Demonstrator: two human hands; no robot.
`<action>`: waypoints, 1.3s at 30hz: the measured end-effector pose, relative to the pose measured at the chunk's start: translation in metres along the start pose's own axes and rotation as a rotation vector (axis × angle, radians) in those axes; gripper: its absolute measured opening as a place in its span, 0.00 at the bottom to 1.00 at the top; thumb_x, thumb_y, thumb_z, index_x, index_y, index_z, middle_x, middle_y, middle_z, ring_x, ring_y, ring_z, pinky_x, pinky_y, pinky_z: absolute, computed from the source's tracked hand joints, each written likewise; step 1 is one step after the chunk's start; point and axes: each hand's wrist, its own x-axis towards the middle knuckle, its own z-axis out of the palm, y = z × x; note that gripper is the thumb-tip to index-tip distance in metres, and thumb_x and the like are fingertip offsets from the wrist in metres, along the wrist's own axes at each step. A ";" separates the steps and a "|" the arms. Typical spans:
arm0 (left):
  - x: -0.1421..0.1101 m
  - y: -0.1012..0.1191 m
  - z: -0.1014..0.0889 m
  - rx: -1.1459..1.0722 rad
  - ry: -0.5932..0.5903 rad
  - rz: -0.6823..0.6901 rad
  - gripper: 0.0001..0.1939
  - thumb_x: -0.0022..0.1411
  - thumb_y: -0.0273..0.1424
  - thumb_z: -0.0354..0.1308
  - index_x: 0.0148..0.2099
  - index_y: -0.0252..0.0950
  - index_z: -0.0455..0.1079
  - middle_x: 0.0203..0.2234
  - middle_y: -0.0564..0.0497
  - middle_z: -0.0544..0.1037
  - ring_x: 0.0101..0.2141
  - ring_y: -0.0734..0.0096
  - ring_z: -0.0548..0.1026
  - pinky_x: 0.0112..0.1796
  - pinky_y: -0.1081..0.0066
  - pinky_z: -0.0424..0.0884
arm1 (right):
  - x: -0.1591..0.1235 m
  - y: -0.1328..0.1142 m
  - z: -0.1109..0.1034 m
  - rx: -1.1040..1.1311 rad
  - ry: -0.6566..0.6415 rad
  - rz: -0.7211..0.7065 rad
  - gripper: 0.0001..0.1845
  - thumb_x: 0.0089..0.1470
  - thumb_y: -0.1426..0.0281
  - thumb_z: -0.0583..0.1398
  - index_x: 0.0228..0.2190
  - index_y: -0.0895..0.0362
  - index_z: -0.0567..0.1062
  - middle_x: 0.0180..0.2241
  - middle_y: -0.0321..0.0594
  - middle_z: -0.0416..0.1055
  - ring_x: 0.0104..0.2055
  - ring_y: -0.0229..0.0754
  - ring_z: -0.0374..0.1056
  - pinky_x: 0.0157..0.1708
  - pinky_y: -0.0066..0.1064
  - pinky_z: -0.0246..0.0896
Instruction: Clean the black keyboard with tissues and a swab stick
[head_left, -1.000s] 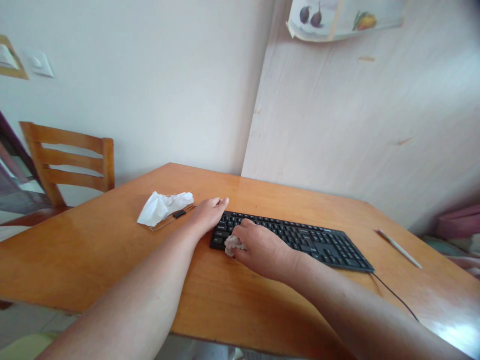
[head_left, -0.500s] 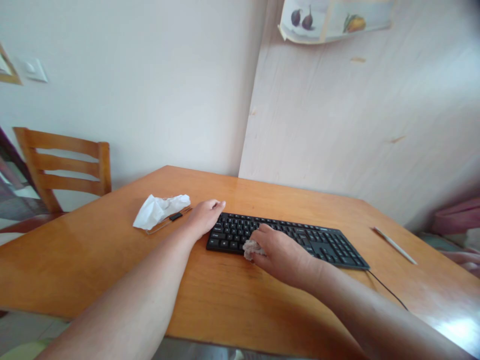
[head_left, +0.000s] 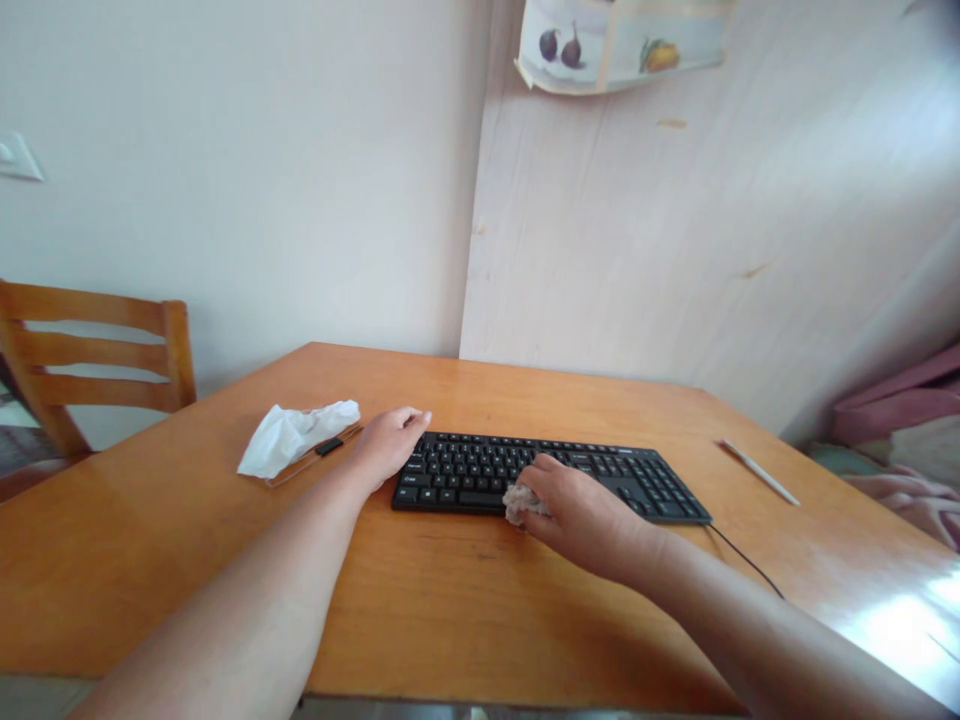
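A black keyboard (head_left: 472, 470) lies on the wooden table in the head view, its cable leaving the right end. At its left end, my left hand (head_left: 391, 445) is closed around the edge, thumb on top; the other fingers are mostly hidden. My right hand (head_left: 574, 510) pinches a crumpled greyish-white cloth (head_left: 523, 503) and presses it to the keyboard's front edge, right of the space bar's middle. The hand and forearm cover part of the keys there.
Left of my left hand lie a crumpled white tissue or bag (head_left: 289, 435) and a thin loop with a black piece (head_left: 328, 446). A white pen-like stick (head_left: 759, 471) rests at right. Another person's hands (head_left: 911, 497) are at the right edge. A wooden chair (head_left: 97, 350) stands at left.
My right hand has slid the cloth rightward along the keyboard's front edge. My left hand stays at the keyboard's left end. The view has turned a little to the right.
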 end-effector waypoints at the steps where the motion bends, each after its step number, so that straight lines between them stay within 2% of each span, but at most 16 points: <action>1: 0.000 0.000 0.000 -0.005 0.002 0.002 0.24 0.62 0.51 0.50 0.39 0.38 0.77 0.35 0.48 0.82 0.36 0.59 0.77 0.38 0.66 0.67 | -0.001 0.002 0.000 0.000 0.003 0.001 0.03 0.57 0.70 0.58 0.34 0.57 0.72 0.37 0.41 0.67 0.36 0.40 0.66 0.36 0.30 0.54; 9: 0.001 -0.001 -0.003 -0.001 -0.034 0.013 0.24 0.62 0.51 0.49 0.39 0.38 0.76 0.36 0.48 0.83 0.37 0.58 0.78 0.37 0.66 0.68 | -0.011 0.015 -0.002 -0.001 0.021 0.018 0.04 0.57 0.70 0.58 0.33 0.56 0.72 0.37 0.40 0.67 0.35 0.39 0.67 0.36 0.29 0.54; 21: -0.001 0.000 -0.005 0.005 -0.039 -0.010 0.24 0.62 0.52 0.50 0.42 0.39 0.76 0.40 0.49 0.83 0.42 0.57 0.78 0.43 0.65 0.69 | -0.025 0.033 -0.003 -0.017 0.056 0.043 0.03 0.57 0.71 0.58 0.33 0.57 0.72 0.37 0.39 0.66 0.34 0.38 0.65 0.35 0.29 0.53; 27: -0.002 0.004 -0.008 0.009 -0.042 -0.028 0.24 0.60 0.52 0.51 0.43 0.40 0.76 0.43 0.47 0.82 0.46 0.55 0.77 0.48 0.64 0.68 | -0.027 0.039 -0.003 -0.052 0.058 0.009 0.03 0.56 0.72 0.58 0.34 0.57 0.72 0.37 0.40 0.67 0.34 0.39 0.66 0.34 0.30 0.53; 33: 0.000 0.000 -0.009 -0.030 -0.052 -0.039 0.25 0.58 0.53 0.53 0.44 0.40 0.76 0.45 0.48 0.82 0.47 0.55 0.77 0.50 0.63 0.68 | -0.027 0.050 -0.018 -0.071 0.004 -0.035 0.03 0.54 0.71 0.60 0.34 0.57 0.72 0.38 0.41 0.68 0.34 0.40 0.66 0.33 0.30 0.52; 39: 0.002 -0.003 -0.011 0.011 -0.052 -0.042 0.25 0.59 0.54 0.53 0.44 0.40 0.77 0.43 0.48 0.83 0.47 0.53 0.77 0.51 0.60 0.68 | -0.032 0.069 -0.031 0.003 -0.025 -0.060 0.03 0.52 0.72 0.60 0.32 0.57 0.73 0.36 0.40 0.69 0.35 0.41 0.66 0.35 0.30 0.54</action>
